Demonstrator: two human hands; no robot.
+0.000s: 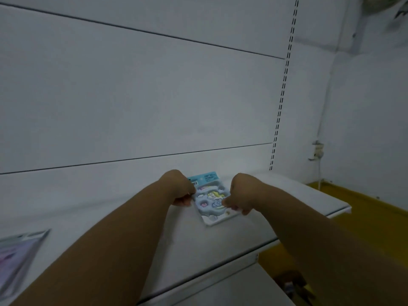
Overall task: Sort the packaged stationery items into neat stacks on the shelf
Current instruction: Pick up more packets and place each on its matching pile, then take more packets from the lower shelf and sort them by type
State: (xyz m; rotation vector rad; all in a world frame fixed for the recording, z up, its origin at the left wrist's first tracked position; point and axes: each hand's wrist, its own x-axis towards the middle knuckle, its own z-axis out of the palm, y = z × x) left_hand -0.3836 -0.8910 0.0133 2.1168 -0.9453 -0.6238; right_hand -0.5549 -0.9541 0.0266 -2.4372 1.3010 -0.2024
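A packaged stationery item (210, 197) with a pale blue blister and a turquoise header card lies on the white shelf (287, 193), near the back panel. My left hand (180, 188) grips its left edge and my right hand (239, 196) grips its right edge, fingers curled onto it. Both forearms reach in from the bottom of the view. The pack's lower corner sticks out below my hands. Whether it rests on other packs is hidden. Another shiny pack (17, 255) lies at the shelf's far left, partly cut off by the frame.
A white back panel (132, 96) rises behind the shelf, with a slotted upright (283, 89) at its right end. Right of the shelf is a yellow floor (364, 217) and a white wall with a cable. A lower shelf edge (220, 283) shows below.
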